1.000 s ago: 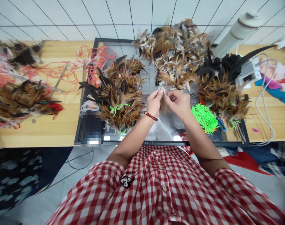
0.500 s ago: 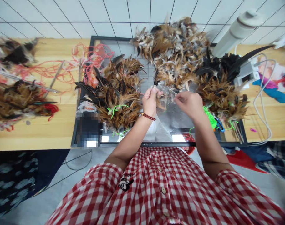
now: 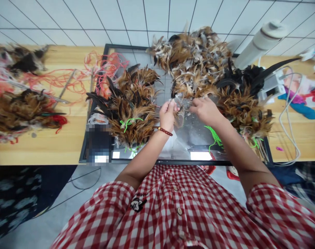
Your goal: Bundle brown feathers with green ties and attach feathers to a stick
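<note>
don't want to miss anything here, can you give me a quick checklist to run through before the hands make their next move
1. Left hand has its fingers curled closed: ok.
2. What the left hand holds is identifiable: cannot tell, too small and blurred.
3. Right hand has something between its fingers: cannot tell, its back hides them.
4. Bright green stringy cord in full view: not ok, the right forearm hides part of it.
5. Loose heap of brown, white and black feathers close to both hands: ok, just beyond them.
6. Tall pale cylindrical bottle clear of both hands: ok, by the wall.
</note>
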Motion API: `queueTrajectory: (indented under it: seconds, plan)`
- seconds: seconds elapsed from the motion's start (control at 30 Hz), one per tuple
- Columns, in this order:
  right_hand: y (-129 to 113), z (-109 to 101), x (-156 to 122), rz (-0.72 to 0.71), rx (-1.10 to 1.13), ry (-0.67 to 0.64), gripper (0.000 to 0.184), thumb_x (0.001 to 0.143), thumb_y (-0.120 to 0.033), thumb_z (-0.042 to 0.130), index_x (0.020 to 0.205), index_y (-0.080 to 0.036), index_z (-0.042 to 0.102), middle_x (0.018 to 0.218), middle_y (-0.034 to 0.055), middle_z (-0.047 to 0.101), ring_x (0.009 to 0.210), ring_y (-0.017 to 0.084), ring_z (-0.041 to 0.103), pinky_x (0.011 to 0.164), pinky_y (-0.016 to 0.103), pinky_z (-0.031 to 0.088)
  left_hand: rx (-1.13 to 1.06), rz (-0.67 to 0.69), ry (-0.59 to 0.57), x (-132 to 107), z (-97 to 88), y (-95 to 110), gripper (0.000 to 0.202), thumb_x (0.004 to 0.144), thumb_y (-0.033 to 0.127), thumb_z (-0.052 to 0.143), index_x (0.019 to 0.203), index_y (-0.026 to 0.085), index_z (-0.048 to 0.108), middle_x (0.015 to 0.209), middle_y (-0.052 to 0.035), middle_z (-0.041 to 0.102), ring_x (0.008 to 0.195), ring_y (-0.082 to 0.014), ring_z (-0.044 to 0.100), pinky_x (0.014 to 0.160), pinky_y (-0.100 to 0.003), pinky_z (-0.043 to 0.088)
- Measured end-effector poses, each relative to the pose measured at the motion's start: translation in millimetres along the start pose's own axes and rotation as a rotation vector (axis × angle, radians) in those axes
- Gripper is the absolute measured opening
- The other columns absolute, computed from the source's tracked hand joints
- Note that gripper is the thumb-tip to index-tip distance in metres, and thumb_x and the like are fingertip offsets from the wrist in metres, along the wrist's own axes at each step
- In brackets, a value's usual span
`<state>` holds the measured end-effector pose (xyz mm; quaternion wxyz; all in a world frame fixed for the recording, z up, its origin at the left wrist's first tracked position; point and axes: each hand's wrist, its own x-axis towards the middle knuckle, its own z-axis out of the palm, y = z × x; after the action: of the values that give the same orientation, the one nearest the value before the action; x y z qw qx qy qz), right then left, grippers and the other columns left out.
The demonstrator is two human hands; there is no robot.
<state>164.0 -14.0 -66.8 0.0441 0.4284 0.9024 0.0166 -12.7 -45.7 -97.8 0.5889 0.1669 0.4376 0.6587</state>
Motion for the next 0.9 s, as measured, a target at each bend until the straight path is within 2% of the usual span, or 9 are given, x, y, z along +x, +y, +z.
queueTrajectory:
  seconds: [0.1,0.2,0.3,0.37,0.47,0.57,0.73,0.9]
  plan:
    - [-3.0,2.9,-3.8,0.103,0.258,0.212,0.026,0.097,-0.023,0.048,0.098,-0.017,0.073,0.112,0.0149,0.072,0.100,0.027,0.063,0.085,0.039,0.042,0.032,0.012,-0.018,-0.2,-0.9,-0.3,0.032,0.097,0.024,0.068,0.067,0.017,0.060,0.058,0.0062,0.050,0.060,-0.0068,0.054,0.075,-0.022,0.051]
    - [-17.3,8.2,-6.7,0.255,0.707,0.427,0.019,0.094,-0.033,0.055,0.093,-0.020,0.068,0.094,0.0090,0.073,0.085,0.022,0.065,0.077,0.035,0.048,0.062,0.005,-0.028,-0.6,-1.9,-2.3,0.031,0.096,0.026,0.069,0.068,0.018,0.060,0.059,0.0054,0.053,0.064,-0.0080,0.058,0.077,-0.023,0.051]
    - [-40.4,13.2,-3.8,0.369,1.168,0.487,0.024,0.087,-0.046,0.067,0.085,-0.022,0.064,0.075,0.0020,0.069,0.067,0.016,0.061,0.065,0.030,0.048,0.094,-0.012,-0.052,-2.4,-1.7,-5.0,0.029,0.094,0.029,0.073,0.070,0.017,0.062,0.064,0.0043,0.060,0.066,-0.0079,0.060,0.073,-0.021,0.049]
    - [-55.0,14.4,1.0,0.390,1.353,0.492,0.029,0.083,-0.050,0.073,0.083,-0.022,0.063,0.073,0.0007,0.069,0.065,0.014,0.062,0.063,0.029,0.050,0.108,-0.013,-0.066,-4.2,-0.9,-6.4,0.028,0.093,0.028,0.074,0.070,0.017,0.063,0.067,0.0042,0.062,0.065,-0.0069,0.057,0.069,-0.020,0.046]
    - [-68.1,13.9,9.6,0.423,1.461,0.532,0.036,0.079,-0.053,0.080,0.084,-0.022,0.062,0.071,-0.0010,0.068,0.064,0.012,0.063,0.064,0.028,0.054,0.101,0.006,-0.072,-6.3,0.2,-7.5,0.029,0.093,0.025,0.075,0.068,0.016,0.063,0.065,0.0053,0.060,0.062,-0.0053,0.052,0.065,-0.018,0.043]
    - [-71.0,13.7,16.5,0.454,1.534,0.573,0.043,0.077,-0.056,0.085,0.088,-0.025,0.057,0.071,-0.0036,0.067,0.063,0.012,0.066,0.066,0.028,0.057,0.077,0.006,-0.100,-6.7,0.2,-7.9,0.030,0.091,0.027,0.078,0.067,0.016,0.062,0.064,0.0055,0.059,0.062,-0.0048,0.051,0.063,-0.017,0.043]
    - [-69.2,18.6,19.6,0.498,1.602,0.528,0.055,0.073,-0.063,0.087,0.090,-0.027,0.050,0.070,-0.0048,0.066,0.062,0.012,0.066,0.063,0.028,0.057,0.062,-0.054,-0.157,-5.0,-2.2,-10.0,0.032,0.090,0.035,0.079,0.070,0.017,0.062,0.063,0.0048,0.058,0.060,-0.0057,0.053,0.062,-0.018,0.045]
    - [-63.3,26.2,15.9,0.486,1.539,0.537,0.058,0.065,-0.065,0.092,0.086,-0.025,0.057,0.067,-0.0052,0.062,0.059,0.012,0.060,0.057,0.026,0.053,0.055,-0.083,-0.184,-2.6,-4.0,-11.8,0.021,0.094,0.034,0.074,0.082,0.018,0.068,0.078,0.0023,0.068,0.076,-0.0090,0.065,0.077,-0.022,0.053]
